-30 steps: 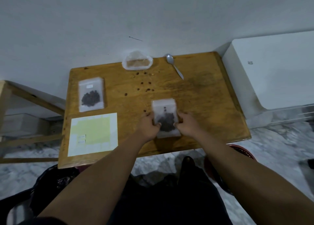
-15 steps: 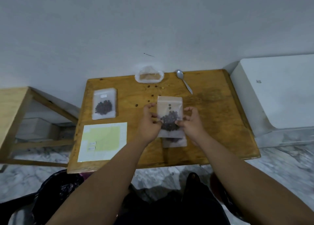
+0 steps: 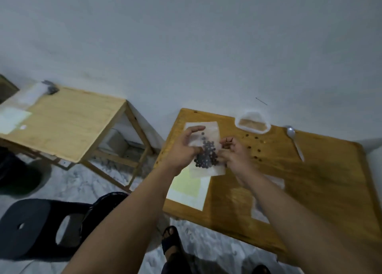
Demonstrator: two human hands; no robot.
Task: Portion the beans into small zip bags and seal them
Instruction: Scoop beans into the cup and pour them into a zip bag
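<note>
A small clear zip bag point(image 3: 207, 157) with dark beans in its lower half is held up over the left part of the wooden table point(image 3: 310, 182). My left hand point(image 3: 183, 150) grips the bag's left edge, thumb in front. My right hand point(image 3: 235, 156) pinches its right edge. Another pale bag point(image 3: 260, 210) lies flat on the table, partly under my right forearm. At the back stands the large open bag of brown beans point(image 3: 252, 124), with a metal spoon point(image 3: 295, 142) to its right and several loose beans point(image 3: 256, 149) scattered on the wood.
A white sheet with a yellow-green patch point(image 3: 186, 189) lies at the table's front left. A second, lighter wooden table point(image 3: 62, 126) stands to the left, a black stool point(image 3: 31, 230) below it. My sandalled foot point(image 3: 171, 240) rests on the marble floor.
Both hands lifted the bean bag off the table and carried it up and left. The camera swung left, bringing the second table and the stool into view.
</note>
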